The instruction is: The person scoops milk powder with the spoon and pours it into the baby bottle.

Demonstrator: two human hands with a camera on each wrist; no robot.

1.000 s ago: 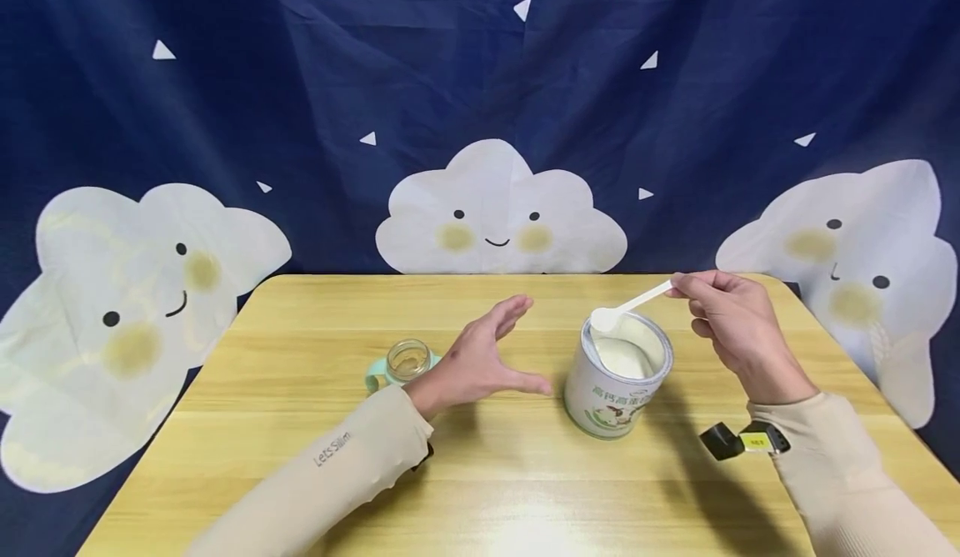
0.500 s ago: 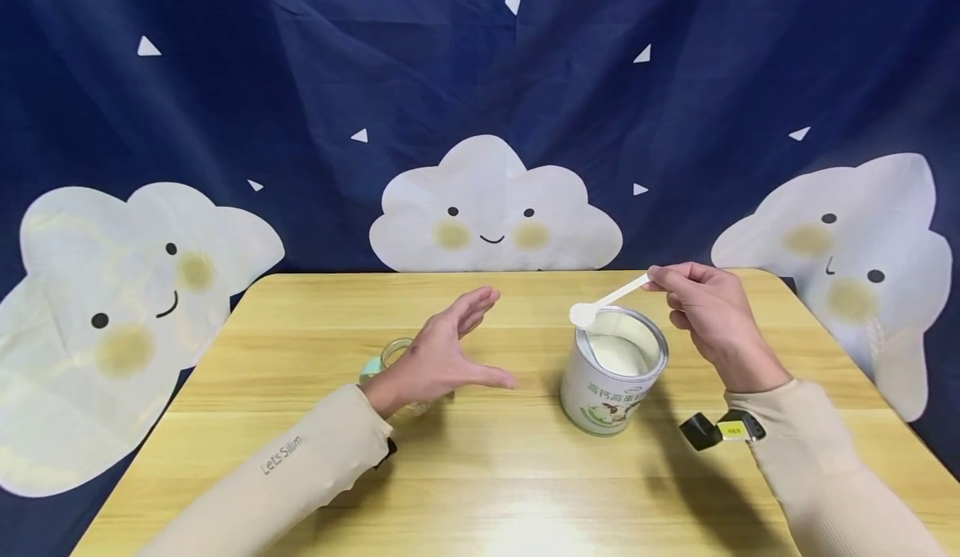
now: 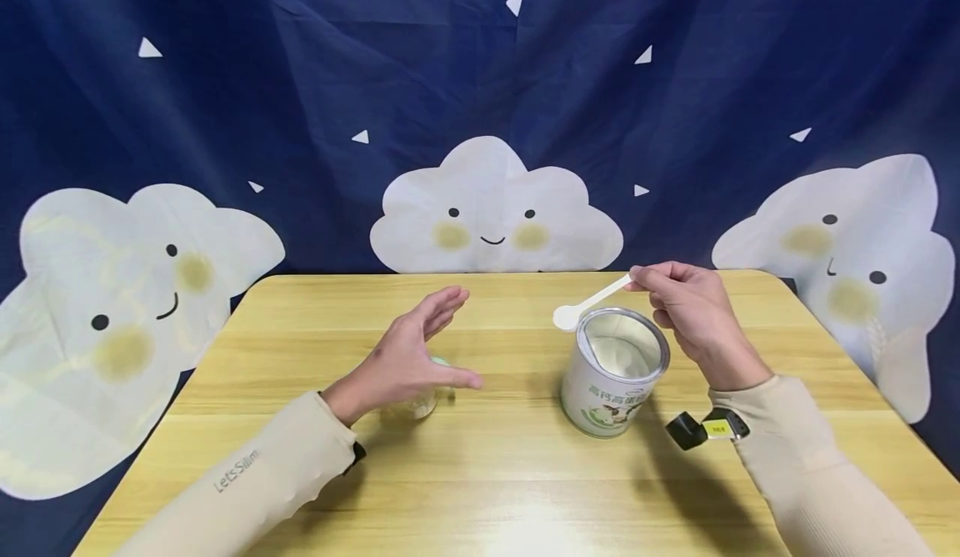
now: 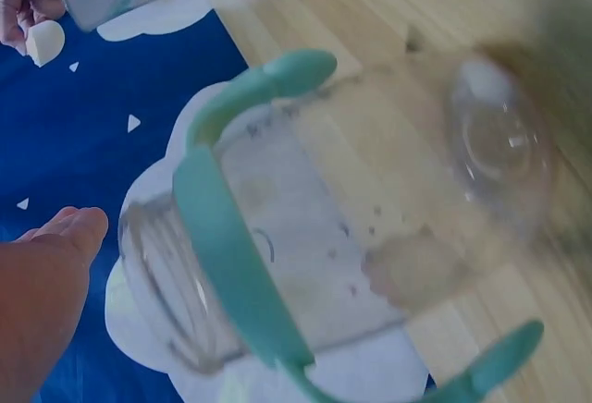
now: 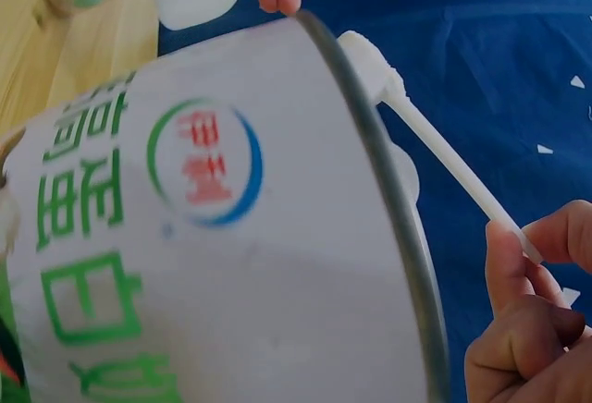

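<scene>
My right hand [image 3: 693, 315] pinches the end of the handle of a white measuring scoop [image 3: 567, 317]. White powder is heaped in the scoop's bowl, seen in the right wrist view, and the bowl hangs just past the left rim of a milk powder can [image 3: 603, 398]. That can is uncovered, with white powder inside. My left hand [image 3: 401, 357] is spread, thumb apart from the fingers, and holds nothing. It mostly covers a clear baby bottle [image 3: 423, 405] in the head view. The left wrist view shows the bottle uncapped, with a mint-green two-handled ring [image 4: 231, 246] round its neck.
Bottle and can stand on a light wooden table [image 3: 510, 474], a stretch of tabletop between them. Behind its far edge hangs a dark blue curtain [image 3: 322, 65] with white smiling clouds. A small black device [image 3: 705, 429] is strapped to the right wrist.
The right hand has carried the scoop leftward, from over the can's opening to past its left rim. My left hand has shifted left over the bottle, still spread.
</scene>
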